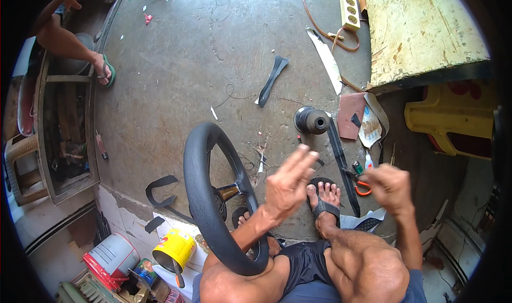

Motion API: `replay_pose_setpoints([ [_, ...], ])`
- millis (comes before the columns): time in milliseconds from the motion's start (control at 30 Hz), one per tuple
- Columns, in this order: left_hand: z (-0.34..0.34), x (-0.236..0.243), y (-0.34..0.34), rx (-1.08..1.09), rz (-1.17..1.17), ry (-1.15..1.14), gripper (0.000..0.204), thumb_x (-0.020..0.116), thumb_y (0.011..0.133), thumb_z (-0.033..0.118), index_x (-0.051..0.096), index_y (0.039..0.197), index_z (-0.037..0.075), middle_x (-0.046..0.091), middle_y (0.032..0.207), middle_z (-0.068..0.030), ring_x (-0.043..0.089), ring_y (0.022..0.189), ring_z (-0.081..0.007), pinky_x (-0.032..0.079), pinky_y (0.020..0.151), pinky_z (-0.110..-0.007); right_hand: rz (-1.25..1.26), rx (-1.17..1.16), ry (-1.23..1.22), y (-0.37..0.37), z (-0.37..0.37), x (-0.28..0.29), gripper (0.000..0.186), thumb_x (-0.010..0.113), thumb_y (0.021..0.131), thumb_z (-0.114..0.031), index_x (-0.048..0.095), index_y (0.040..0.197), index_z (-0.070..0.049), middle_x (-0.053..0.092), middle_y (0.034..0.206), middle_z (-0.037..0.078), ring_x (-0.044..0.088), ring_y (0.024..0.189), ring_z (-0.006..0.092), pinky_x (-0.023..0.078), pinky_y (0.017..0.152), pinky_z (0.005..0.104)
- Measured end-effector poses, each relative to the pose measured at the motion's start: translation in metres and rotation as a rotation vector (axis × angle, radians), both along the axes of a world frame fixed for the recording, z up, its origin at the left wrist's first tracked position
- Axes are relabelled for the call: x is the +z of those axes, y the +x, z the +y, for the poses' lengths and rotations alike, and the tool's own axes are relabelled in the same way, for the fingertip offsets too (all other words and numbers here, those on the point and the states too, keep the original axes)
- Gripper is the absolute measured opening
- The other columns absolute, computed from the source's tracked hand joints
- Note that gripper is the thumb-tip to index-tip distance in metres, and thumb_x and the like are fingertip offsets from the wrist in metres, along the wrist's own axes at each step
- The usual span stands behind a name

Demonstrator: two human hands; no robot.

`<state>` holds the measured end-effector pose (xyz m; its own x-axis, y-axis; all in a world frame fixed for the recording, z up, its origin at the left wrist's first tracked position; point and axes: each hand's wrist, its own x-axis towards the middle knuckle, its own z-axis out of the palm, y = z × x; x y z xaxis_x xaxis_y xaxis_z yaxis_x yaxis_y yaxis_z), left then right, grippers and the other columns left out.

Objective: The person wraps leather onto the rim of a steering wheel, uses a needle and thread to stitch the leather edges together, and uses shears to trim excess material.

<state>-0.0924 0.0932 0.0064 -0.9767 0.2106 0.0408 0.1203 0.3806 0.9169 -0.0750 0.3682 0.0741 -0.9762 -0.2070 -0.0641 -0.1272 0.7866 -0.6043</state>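
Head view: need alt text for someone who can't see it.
A black steering wheel rests against a seated person's left leg, beside the open left hand; the right hand, blurred, is curled. Around the feet, a black strip and an orange-handled tool lie on a littered floor; a yellow tin is lower left.

Both hands (pixel 288 188) (pixel 390 188) are blurred; the right's palm seems hidden.

Grey floor (pixel 176 52), bearing a black cylindrical part (pixel 312 120), a long black strip (pixel 340 156) beside it, a dark scrap (pixel 272 82), a reddish-brown slab (pixel 350 116) and a cream socket block (pixel 349 8).
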Motion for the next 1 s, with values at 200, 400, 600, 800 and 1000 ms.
replay_pose_setpoints([
  [200,0.005,-0.01,0.009,-0.182,-0.525,0.379,0.024,0.058,0.106,0.018,0.074,0.113,0.001,0.074,0.088,-0.0081,0.066,0.082,-0.0081,0.055,0.074,-0.029,-0.03,0.082,-0.08,-0.013,-0.02,0.003,0.017,0.082,0.079,-0.01,0.076,0.094,-0.006,0.06,0.067,0.01,0.06,0.056,0.0263,0.047,0.051,0.0379],
  [400,-0.05,-0.024,-0.017,0.201,-0.513,0.13,0.026,0.056,0.107,0.022,0.075,0.109,0.004,0.069,0.089,-0.0054,0.063,0.084,-0.0131,0.052,0.076,-0.031,-0.131,-0.201,0.102,-0.009,0.051,0.032,0.007,0.076,0.084,-0.007,0.077,0.09,-0.005,0.061,0.067,0.01,0.058,0.058,0.0227,0.044,0.055,0.0351],
  [600,-0.028,-0.034,-0.042,0.134,-0.713,1.339,0.046,0.046,0.108,0.042,0.053,0.148,0.02,0.06,0.124,-0.0043,0.055,0.112,-0.0178,0.042,0.098,-0.037,-0.132,0.064,-0.012,-0.018,-0.005,0.021,0.011,0.081,0.081,-0.012,0.076,0.089,-0.006,0.062,0.068,0.012,0.061,0.06,0.0275,0.048,0.056,0.038],
  [800,-0.024,-0.039,-0.041,0.333,-0.972,1.511,0.041,0.045,0.108,0.043,0.056,0.145,0.031,0.061,0.131,-0.0097,0.056,0.117,-0.0255,0.042,0.101,-0.044,-0.122,0.031,-0.045,-0.002,-0.006,0.004,0.013,0.082,0.08,-0.014,0.076,0.09,-0.007,0.062,0.068,0.01,0.062,0.06,0.0274,0.049,0.056,0.0384],
  [1000,0.013,-0.006,-0.014,-0.024,-0.765,0.996,0.051,0.039,0.112,0.039,0.053,0.14,-0.002,0.071,0.108,-0.0122,0.066,0.103,-0.0214,0.047,0.097,-0.036,0.008,0.101,-0.037,-0.022,-0.056,-0.001,0.015,0.081,0.083,-0.018,0.077,0.094,-0.01,0.065,0.071,0.008,0.066,0.063,0.0273,0.052,0.056,0.0366],
])
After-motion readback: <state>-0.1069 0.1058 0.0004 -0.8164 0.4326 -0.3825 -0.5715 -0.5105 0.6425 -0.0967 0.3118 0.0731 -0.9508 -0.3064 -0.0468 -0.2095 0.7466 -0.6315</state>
